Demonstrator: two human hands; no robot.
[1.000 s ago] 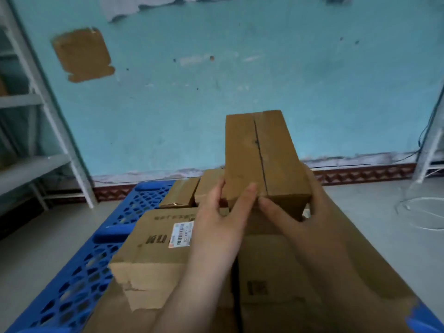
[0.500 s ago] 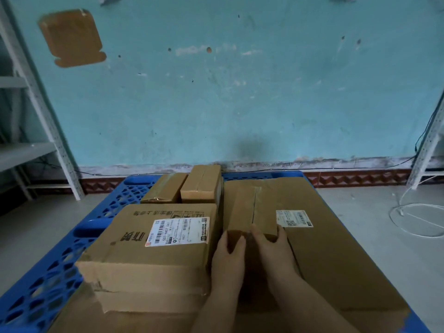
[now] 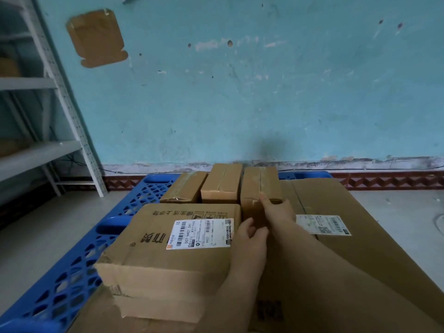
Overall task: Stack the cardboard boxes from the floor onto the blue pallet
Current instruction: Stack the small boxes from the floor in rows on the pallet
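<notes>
A narrow cardboard box (image 3: pixel 260 182) lies at the back of the blue pallet (image 3: pixel 72 272), beside two other small boxes (image 3: pixel 222 183) (image 3: pixel 185 187). My right hand (image 3: pixel 278 210) grips its near end, thumb on the top corner. My left hand (image 3: pixel 249 239) presses with curled fingers against the lower part of the same near face. A labelled box (image 3: pixel 168 248) sits front left on another box. A large flat box (image 3: pixel 360 248) with a white label covers the right side. My forearms hide part of it.
A white metal shelf rack (image 3: pixel 67 111) stands at the left against the turquoise wall. A piece of cardboard (image 3: pixel 96 38) is stuck on the wall. Grey floor (image 3: pixel 36 227) shows left of the pallet, and a white cable (image 3: pixel 438 221) lies at the far right.
The narrow box came down from in front of me onto the flat box, then slid back into line with the two small boxes. Both hands followed it forward.
</notes>
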